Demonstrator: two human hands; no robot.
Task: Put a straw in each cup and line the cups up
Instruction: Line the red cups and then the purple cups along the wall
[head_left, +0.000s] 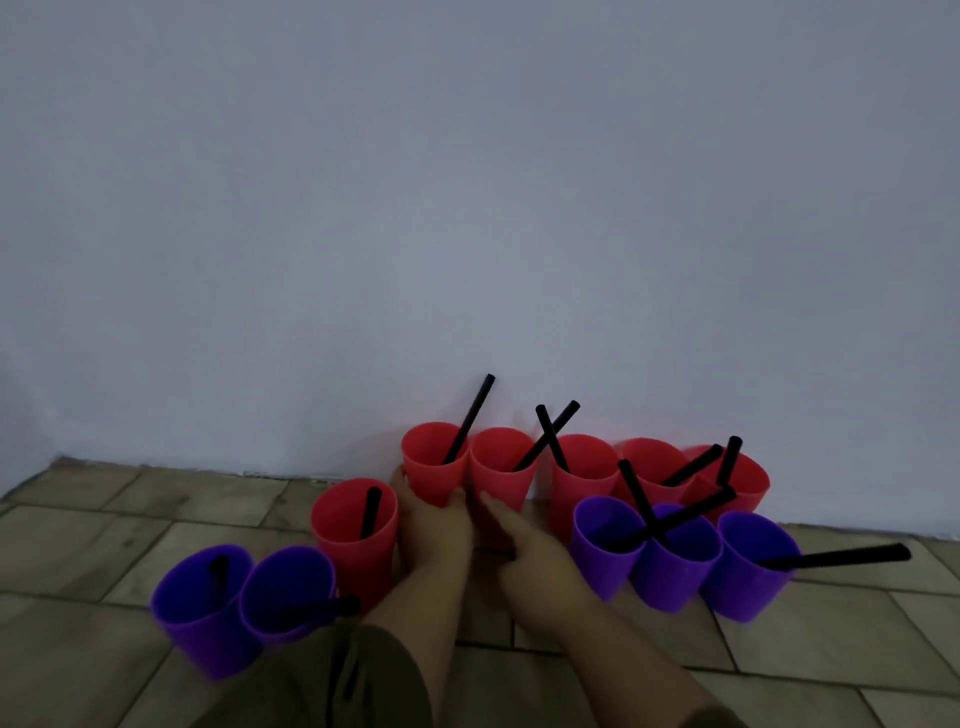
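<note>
Several red cups stand in a row against the wall, each with a black straw. My left hand (434, 525) is wrapped around the leftmost red cup of that row (432, 457), whose straw (470, 418) leans right. My right hand (524, 535) grips the lower part of the red cup beside it (501, 465). Another red cup (353, 530) stands in front at the left. Two purple cups (208, 608) sit at the near left and three purple cups (675, 553) at the right, all holding straws.
A pale wall (467, 208) rises directly behind the cups. The floor (831, 649) is brownish tile. One long straw (841, 557) sticks out far to the right from the rightmost purple cup. A dark sleeve (374, 680) shows at the bottom.
</note>
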